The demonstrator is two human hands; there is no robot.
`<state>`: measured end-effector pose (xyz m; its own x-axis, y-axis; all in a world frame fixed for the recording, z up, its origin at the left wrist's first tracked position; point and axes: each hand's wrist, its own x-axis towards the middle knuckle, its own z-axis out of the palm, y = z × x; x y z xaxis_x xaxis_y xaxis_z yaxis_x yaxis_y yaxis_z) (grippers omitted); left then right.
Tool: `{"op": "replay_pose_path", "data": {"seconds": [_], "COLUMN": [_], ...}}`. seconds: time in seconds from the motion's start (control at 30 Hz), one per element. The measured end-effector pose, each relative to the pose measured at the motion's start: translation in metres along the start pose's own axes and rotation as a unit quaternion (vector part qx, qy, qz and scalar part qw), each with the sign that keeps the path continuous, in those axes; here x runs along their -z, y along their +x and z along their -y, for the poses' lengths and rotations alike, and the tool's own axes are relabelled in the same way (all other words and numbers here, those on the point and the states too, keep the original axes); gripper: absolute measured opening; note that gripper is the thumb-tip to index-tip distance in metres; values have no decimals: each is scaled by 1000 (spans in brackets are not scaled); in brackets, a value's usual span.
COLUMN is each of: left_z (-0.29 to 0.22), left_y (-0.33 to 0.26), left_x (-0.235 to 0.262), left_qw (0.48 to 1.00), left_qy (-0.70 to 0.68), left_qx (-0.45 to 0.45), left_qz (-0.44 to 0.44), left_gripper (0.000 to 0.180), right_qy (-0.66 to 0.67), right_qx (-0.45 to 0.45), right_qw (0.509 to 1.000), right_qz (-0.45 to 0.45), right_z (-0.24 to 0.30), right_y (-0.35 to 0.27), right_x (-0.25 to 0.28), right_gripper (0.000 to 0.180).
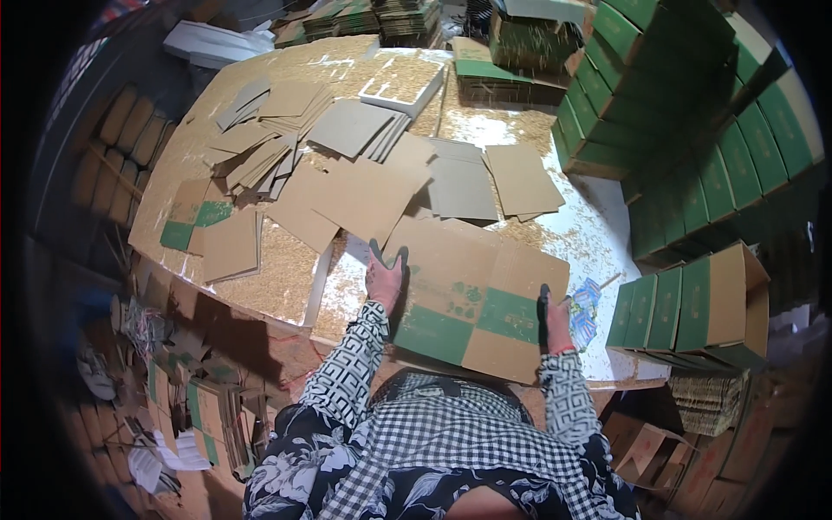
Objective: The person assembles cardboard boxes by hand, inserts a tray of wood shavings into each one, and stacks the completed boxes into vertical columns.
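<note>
A flat folded carton (442, 273), brown with green printed panels, lies in front of me at the table's near edge, overhanging it slightly. At its left edge is my left hand (386, 276), dark covering on the fingers, thumb and forefinger spread apart with nothing between them. My right hand (556, 322) is at the carton's right edge, its dark-covered thumb lying over the board; the other fingers are mostly hidden. Just beside it are blue-and-white printed packets (586, 312) with a thin stick. Brown cardboard sheets (368, 195) lie beyond my left hand.
Grey sheets (459, 178) and loose cardboard pieces (260, 165) spread over the grain-strewn table (186, 156), near a white foam tray (412, 91). Green-and-brown cartons (607, 95) are stacked high at right; an open carton (737, 299) stands nearer. Bundled cardboard (217, 416) sits low at left.
</note>
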<state>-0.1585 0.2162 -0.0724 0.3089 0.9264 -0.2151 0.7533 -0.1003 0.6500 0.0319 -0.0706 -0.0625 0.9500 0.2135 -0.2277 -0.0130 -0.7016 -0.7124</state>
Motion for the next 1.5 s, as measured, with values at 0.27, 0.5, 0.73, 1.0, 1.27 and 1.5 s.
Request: {"op": "replay_pose_path", "data": {"seconds": [0.27, 0.5, 0.73, 1.0, 1.27, 1.5], "left_z": [-74, -92, -102, -103, -46, 12], "left_y": [10, 5, -1, -203, -119, -127], "left_x": [102, 115, 115, 66, 57, 84], "left_qw": [868, 813, 792, 735, 989, 778], "left_qy": [-397, -562, -599, 109, -19, -504], "left_qx": [-294, -148, -91, -637, -53, -74], "left_qz": [55, 41, -83, 207, 138, 368], "left_gripper": [69, 22, 26, 66, 100, 55], "right_qy": [410, 423, 388, -225, 75, -78], "right_qx": [84, 306, 318, 501, 669, 636], "right_qw": [907, 849, 864, 832, 704, 742], "right_qz": [-40, -76, 38, -85, 226, 199], "right_z": [90, 83, 99, 138, 86, 59], "right_y": [-2, 1, -48, 18, -12, -14], "right_x": [104, 79, 92, 86, 119, 119], "right_gripper": [44, 25, 33, 91, 81, 63]}}
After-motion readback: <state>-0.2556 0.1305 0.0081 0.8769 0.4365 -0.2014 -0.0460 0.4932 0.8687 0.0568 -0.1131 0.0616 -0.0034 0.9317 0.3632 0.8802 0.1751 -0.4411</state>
